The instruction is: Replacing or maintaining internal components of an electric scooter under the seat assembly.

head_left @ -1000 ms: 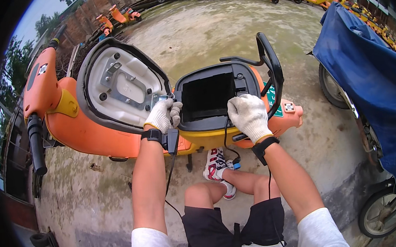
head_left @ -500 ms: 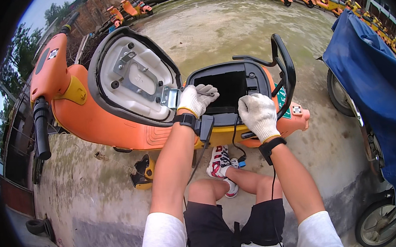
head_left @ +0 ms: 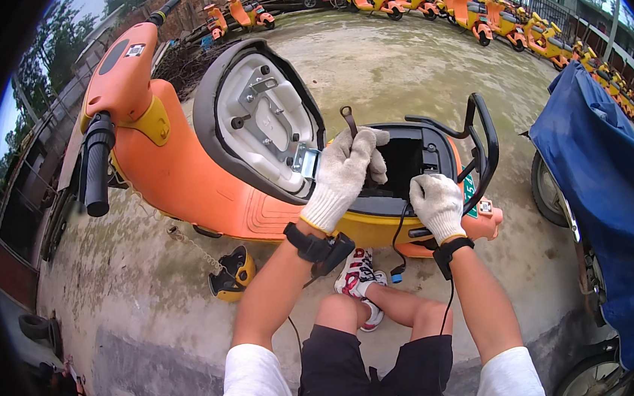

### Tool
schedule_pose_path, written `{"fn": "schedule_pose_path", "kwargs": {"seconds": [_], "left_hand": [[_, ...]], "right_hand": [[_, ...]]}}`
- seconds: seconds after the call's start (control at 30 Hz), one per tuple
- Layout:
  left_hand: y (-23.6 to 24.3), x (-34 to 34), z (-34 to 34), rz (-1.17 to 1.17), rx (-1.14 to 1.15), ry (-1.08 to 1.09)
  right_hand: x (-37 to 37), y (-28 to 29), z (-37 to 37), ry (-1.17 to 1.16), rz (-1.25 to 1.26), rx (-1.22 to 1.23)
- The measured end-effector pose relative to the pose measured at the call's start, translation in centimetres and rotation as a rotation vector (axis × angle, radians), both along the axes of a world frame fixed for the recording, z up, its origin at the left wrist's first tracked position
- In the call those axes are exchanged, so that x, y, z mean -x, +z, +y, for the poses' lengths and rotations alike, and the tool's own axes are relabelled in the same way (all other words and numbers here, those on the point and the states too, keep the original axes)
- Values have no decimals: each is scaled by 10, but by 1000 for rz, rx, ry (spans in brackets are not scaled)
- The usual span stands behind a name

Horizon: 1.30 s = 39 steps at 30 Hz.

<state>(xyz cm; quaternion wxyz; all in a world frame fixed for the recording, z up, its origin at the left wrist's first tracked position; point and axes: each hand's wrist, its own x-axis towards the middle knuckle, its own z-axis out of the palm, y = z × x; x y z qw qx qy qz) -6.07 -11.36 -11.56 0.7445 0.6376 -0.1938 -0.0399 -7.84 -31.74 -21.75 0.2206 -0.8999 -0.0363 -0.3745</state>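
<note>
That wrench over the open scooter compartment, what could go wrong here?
The left hand grips the wrench through a thick white glove, so it might slip and drop into the dark open compartment. The raised seat stands tilted beside that hand and could perhaps fall onto it. The right hand rests on the compartment's rim near a black cable, which could snag.

Two gloved hands raised ahead of bare forearms

The left hand (head_left: 349, 172), in a white knit glove, is lifted higher and further forward, fingers curled shut in a fist, forearm slanting up from the lower left with a black strap at the wrist. The right hand (head_left: 437, 204), gloved alike, sits lower and to the right, fingers bent down and knuckles up, forearm rising near straight, a black band on its wrist. The hands are near each other, not touching.
</note>
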Motion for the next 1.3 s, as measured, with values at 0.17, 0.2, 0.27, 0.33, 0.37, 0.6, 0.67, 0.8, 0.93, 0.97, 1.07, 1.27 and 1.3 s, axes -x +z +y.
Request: {"fn": "schedule_pose_path", "kwargs": {"seconds": [0.17, 0.2, 0.27, 0.33, 0.37, 0.6, 0.67, 0.8, 0.93, 0.97, 1.07, 1.27, 1.3], "left_hand": [[69, 64, 93, -979, -417, 796], [79, 66, 113, -906, -451, 865], [96, 61, 141, -724, -480, 924], [108, 49, 157, -605, -780, 1070], [113, 44, 162, -576, -806, 1050], [118, 15, 164, -282, -1104, 1002], [115, 15, 163, -300, -1056, 981], [109, 12, 159, -323, -1026, 986], [107, 0, 153, -294, -1085, 966], [106, -2, 149, -325, -1093, 958], [105, -8, 136, -300, -1132, 952], [102, -7, 137, -436, -1187, 858], [102, -4, 137, -462, -1229, 831]], "right_hand": [[2, 27, 12, -86, 335, 82], [-5, 39, 17, -178, 536, 104], [-20, 57, 39, -74, 646, 183], [-42, 71, 69, 17, 735, 266], [-52, 76, 85, 37, 718, 291], [-120, 66, 167, 35, 661, 395], [-133, 55, 170, 55, 657, 468], [-146, 37, 161, 112, 504, 548], [-156, 28, 160, 130, 411, 654], [-160, 27, 160, 148, 413, 701], [-173, 23, 161, 150, 437, 752], [-177, 14, 154, 182, 298, 848], [-174, 16, 152, 195, 294, 849]]}}
